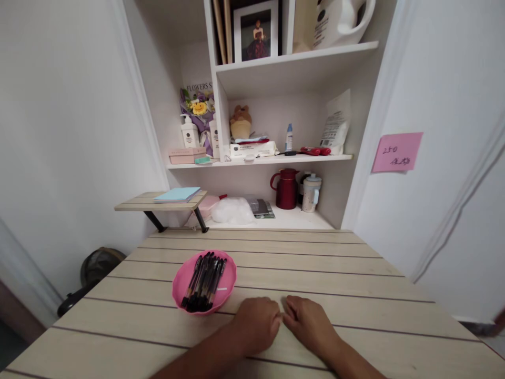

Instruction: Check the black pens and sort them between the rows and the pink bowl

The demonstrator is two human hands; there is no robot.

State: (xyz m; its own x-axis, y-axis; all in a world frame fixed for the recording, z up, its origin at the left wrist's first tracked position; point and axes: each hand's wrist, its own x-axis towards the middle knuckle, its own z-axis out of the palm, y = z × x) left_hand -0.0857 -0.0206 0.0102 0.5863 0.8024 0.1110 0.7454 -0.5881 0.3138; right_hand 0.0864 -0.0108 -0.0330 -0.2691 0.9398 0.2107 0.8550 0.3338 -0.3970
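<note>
Black pens [203, 281], pink bowl [182, 279], left: likely light, stiff (perhaps slick); best held mid-barrel. Left hand [258, 322], right hand [305, 321]: both curled closed.

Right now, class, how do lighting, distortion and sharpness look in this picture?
Head view: soft light, no strong glare on the pale slatted wooden tabletop; head view: wide-angle distortion slants the white shelving; head view: pink scalloped bowl has a clear rim, print on the white standing pouch mostly unreadable.
</note>
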